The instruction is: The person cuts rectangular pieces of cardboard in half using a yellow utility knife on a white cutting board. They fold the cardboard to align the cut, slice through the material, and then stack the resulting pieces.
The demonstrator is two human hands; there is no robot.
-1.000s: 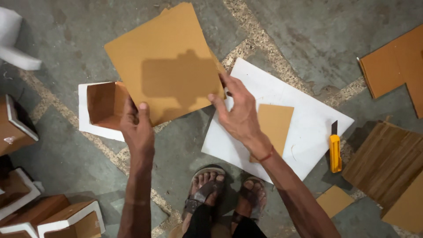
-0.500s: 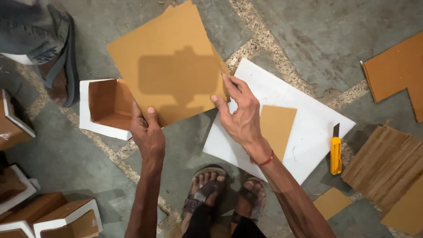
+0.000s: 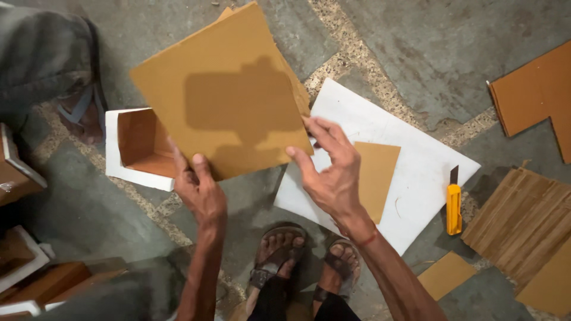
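Observation:
A large brown cardboard sheet [image 3: 223, 89] is held up over the floor. My left hand [image 3: 199, 190] pinches its lower left edge between thumb and fingers. My right hand [image 3: 333, 172] touches its lower right corner with fingers spread, thumb under the edge. Below lies a white board [image 3: 410, 142] with a smaller brown cardboard square [image 3: 377, 178] on it. A yellow utility knife [image 3: 454, 205] rests on the board's right corner, blade out.
An open box [image 3: 140, 148], white outside and brown inside, sits left of the sheet. Another person's sandalled foot [image 3: 80, 110] stands beside it. More boxes [image 3: 27, 273] stack at lower left. Cardboard pieces [image 3: 529, 220] lie at right. My sandalled feet [image 3: 303, 267] are below.
The sheet has tilted slightly and my hands have shifted along its lower edge. Another person's foot came into view at upper left and has stepped closer to the open box.

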